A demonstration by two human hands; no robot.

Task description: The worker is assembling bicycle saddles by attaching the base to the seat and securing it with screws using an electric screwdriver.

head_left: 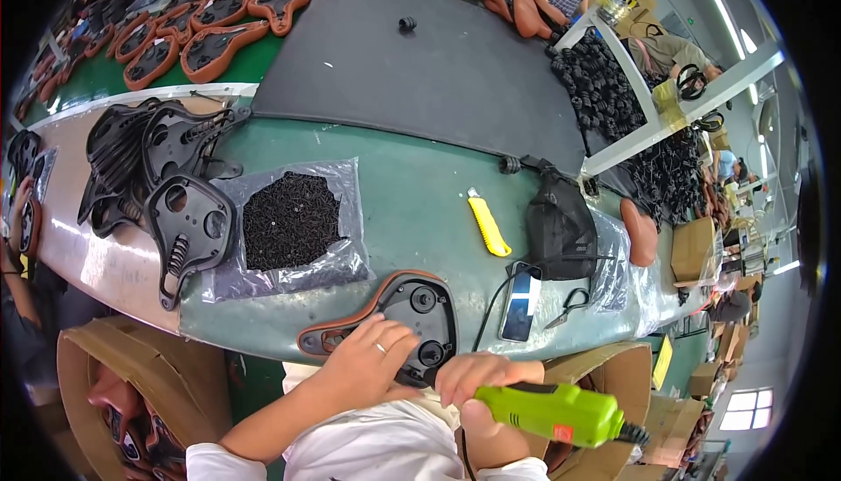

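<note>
Close to my body at the table's near edge lies a bicycle saddle (444,310), its black underside up and a brown cover round the rim. My left hand (363,365) grips it near the narrow end, its fingers bent over the underside and partly hidden. In my right hand (473,378) is a bright green electric screwdriver (554,413), its body pointing right and its front end toward the saddle. The tip is hidden by my fingers. To the saddle's left, a clear plastic bag (350,192) bears a pile of small black screws (292,221).
Black saddle bases (188,218) with springs are stacked at left. A yellow utility knife (489,227), phone (521,301), scissors (569,306) and black bag (561,227) lie to the right. Brown saddles (219,47) fill the far left. Cardboard boxes (144,367) flank me; co-workers sit beyond.
</note>
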